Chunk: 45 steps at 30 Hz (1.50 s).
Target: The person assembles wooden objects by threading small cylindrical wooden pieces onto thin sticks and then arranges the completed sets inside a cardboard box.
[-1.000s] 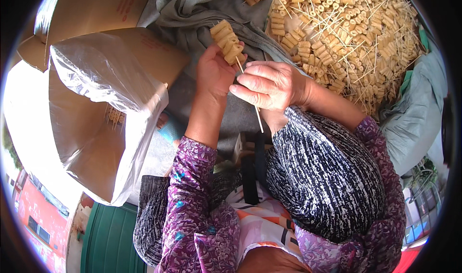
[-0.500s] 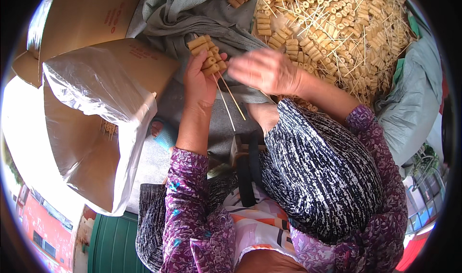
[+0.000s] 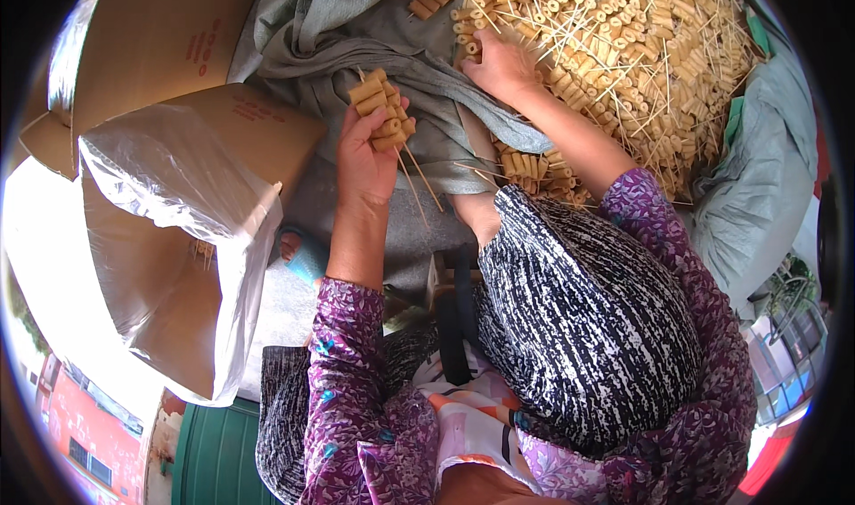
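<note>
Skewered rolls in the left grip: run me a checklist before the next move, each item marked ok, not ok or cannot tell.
1. The skewered rolls are held: ok, the left grip is around them, thumb across the front.
2. Their bare stick ends show: ok, two jut out below the rolls.
3. The right grip is at the roll pile: ok, at its left edge.
4. That grip has closed on a skewer: cannot tell, the fingertips are partly hidden.
5. Sticks in the pile lie parallel: not ok, many cross.
6. The cardboard box is open: ok, with a clear plastic liner over its rim.
</note>
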Available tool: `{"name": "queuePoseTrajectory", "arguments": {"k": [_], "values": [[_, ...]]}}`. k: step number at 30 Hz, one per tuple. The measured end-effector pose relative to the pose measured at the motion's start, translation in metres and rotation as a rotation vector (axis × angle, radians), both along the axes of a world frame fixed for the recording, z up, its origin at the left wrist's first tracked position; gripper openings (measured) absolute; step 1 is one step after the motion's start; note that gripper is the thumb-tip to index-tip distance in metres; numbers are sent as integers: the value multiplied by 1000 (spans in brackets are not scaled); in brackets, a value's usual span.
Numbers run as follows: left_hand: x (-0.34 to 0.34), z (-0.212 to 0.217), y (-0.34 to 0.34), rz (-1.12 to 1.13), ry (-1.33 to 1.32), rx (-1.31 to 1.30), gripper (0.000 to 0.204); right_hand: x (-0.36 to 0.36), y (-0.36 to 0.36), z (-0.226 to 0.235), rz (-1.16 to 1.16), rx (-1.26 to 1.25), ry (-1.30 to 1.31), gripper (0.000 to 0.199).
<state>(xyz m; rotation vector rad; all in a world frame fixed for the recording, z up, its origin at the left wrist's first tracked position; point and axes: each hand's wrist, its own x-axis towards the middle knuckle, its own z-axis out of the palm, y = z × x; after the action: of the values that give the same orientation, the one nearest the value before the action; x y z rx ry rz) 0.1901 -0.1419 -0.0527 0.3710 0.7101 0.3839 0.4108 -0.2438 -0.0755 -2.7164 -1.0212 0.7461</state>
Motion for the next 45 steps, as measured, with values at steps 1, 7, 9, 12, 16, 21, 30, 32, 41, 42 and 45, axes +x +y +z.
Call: {"name": "queuePoseTrajectory", "arguments": {"k": [1,7,9,12,16,21,30,32,41,42,45], "values": [[0,0,1,2,-7,-4,45,-5,-5,-1,-22,158,62,58],[-4,2,5,95,-1,96,43,-35,-14,32,94,524,163,63],[-2,7,8,114,5,141,42,-45,-3,60,204,585,64,64],[5,19,14,166,-12,173,40,-52,17,85,437,702,-158,68],[11,29,25,258,-26,187,41,-73,21,92,521,594,-125,67],[10,25,31,224,162,326,39,-85,8,81,566,578,-142,60],[12,40,23,211,0,199,33,-87,7,89,467,609,-80,61],[11,33,18,201,50,250,35,-88,6,88,467,597,-72,60],[8,29,14,223,25,254,40,-89,8,91,441,521,-53,58],[5,25,16,240,-3,240,42,-90,10,91,422,504,-38,58],[5,30,23,310,-28,55,52,-86,5,82,245,497,89,55]]}}
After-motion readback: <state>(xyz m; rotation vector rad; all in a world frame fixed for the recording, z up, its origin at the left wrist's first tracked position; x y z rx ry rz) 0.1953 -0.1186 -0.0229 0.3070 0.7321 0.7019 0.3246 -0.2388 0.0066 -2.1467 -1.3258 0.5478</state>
